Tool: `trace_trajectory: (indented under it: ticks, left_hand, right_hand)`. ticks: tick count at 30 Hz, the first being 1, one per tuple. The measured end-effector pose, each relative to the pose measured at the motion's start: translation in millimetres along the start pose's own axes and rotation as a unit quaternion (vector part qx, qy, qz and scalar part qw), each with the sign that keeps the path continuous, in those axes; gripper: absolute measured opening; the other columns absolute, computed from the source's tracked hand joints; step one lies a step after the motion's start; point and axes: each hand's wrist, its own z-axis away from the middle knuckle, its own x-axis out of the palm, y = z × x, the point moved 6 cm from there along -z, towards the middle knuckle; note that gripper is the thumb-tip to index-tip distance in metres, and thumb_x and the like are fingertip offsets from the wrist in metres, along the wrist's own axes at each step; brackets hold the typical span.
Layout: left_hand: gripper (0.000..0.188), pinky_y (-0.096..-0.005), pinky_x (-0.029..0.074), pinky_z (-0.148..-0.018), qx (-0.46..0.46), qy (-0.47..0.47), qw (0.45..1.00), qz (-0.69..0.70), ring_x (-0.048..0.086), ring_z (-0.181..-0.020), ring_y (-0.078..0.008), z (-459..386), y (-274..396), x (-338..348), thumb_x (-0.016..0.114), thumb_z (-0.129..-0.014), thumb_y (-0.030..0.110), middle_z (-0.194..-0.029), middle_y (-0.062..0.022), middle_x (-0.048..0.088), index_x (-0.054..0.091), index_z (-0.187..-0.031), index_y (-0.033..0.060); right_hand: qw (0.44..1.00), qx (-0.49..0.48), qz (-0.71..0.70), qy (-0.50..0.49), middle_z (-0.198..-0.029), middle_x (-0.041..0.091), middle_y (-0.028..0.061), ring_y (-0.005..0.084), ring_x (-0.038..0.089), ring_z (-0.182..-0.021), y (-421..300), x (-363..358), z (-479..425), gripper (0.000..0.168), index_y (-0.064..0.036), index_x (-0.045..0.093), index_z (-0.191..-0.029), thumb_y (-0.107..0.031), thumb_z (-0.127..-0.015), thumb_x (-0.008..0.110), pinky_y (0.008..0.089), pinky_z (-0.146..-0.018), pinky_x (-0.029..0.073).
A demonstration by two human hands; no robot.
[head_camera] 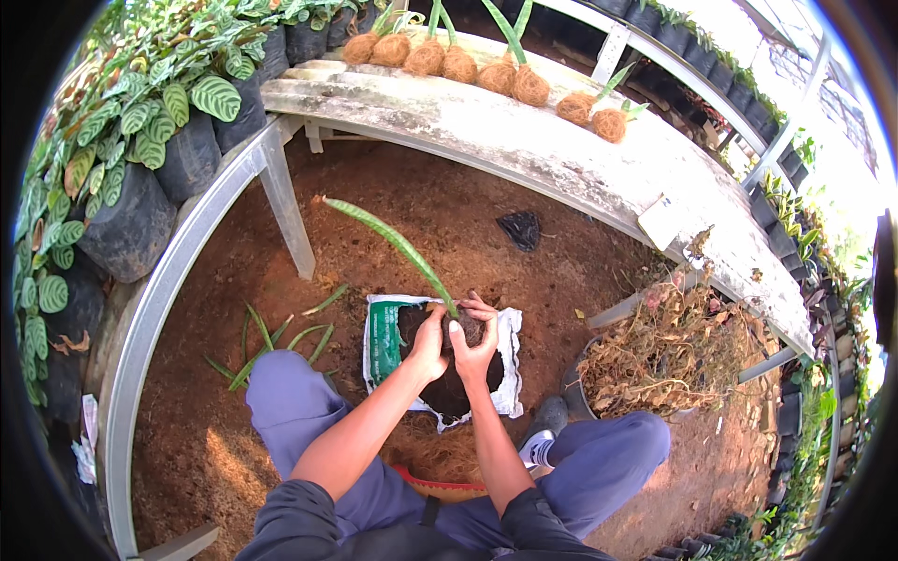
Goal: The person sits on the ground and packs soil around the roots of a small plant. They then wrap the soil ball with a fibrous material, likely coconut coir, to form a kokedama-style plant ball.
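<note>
My left hand (429, 345) and my right hand (476, 345) cup a dark ball of soil (466, 329) from both sides. From the ball rises a long green banded succulent leaf (396, 240), curving up and to the left. Below my hands lies an opened white and green plastic sack (382, 343) with dark potting soil (449, 396) inside. Loose brown coconut fibre (435, 445) is spread between the sack and my body. Several cut green leaves (263, 340) lie on the ground beyond my left knee.
A weathered bench (491, 133) carries several fibre-wrapped balls (424, 57) with leaves. A black tub (577, 382) of dried plants stands at right. A black plastic scrap (520, 230) lies on the soil. Potted leafy plants (130, 221) and a metal frame (175, 287) stand at left.
</note>
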Motion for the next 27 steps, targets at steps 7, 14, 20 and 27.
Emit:
trace_trajectory:
  ticks: [7, 14, 20, 27]
  left_hand:
    - [0.033, -0.0356, 0.048, -0.092, 0.020, -0.001, 0.999, -0.036, 0.060, -0.106, -0.0196, -7.6, -7.3, -7.6, 0.044, -0.099, 0.033, -0.115, -0.0086, 0.063, 0.062, -0.113, 0.0079]
    - [0.036, -0.0362, 0.051, -0.079, 0.054, 0.035, 0.998, -0.003, 0.062, -0.088, -0.0197, -36.4, -13.6, -39.8, 0.043, -0.098, 0.037, -0.096, -0.0078, 0.062, 0.061, -0.100, 0.0060]
    - [0.038, -0.0356, 0.051, -0.077, 0.066, 0.069, 0.994, -0.046, 0.062, -0.087, -0.0191, -48.3, -23.3, -58.5, 0.045, -0.098, 0.040, -0.096, -0.0080, 0.062, 0.062, -0.098, 0.0062]
    - [0.033, -0.0392, 0.054, -0.073, 0.047, 0.114, 0.992, -0.014, 0.066, -0.082, -0.0205, -35.3, -4.7, -37.9, 0.047, -0.095, 0.036, -0.092, -0.0079, 0.066, 0.063, -0.098, 0.0073]
  right_hand:
    - [1.000, -0.017, -0.002, 0.023, -0.108, 0.062, 0.0156, 0.0357, 0.054, -0.121, 3.7, -2.8, 5.1, 0.029, -0.003, 0.052, -0.096, -0.017, -0.080, 0.072, 0.0476, -0.104, 0.039]
    - [0.992, -0.080, 0.099, 0.010, -0.102, 0.065, 0.0199, 0.0383, 0.061, -0.110, -18.3, 12.9, 3.6, 0.032, 0.003, 0.060, -0.100, -0.021, -0.080, 0.069, 0.0470, -0.098, 0.045]
    - [0.991, -0.086, 0.100, 0.010, -0.094, 0.066, 0.0187, 0.0372, 0.064, -0.102, -13.2, 11.4, 10.5, 0.027, 0.003, 0.062, -0.093, -0.018, -0.078, 0.068, 0.0460, -0.092, 0.049]
    - [0.996, 0.077, -0.042, 0.004, -0.110, 0.064, 0.0172, 0.0283, 0.057, -0.113, 14.1, 3.0, 4.4, 0.049, 0.005, 0.055, -0.119, -0.036, -0.094, 0.048, 0.0399, -0.102, 0.040]
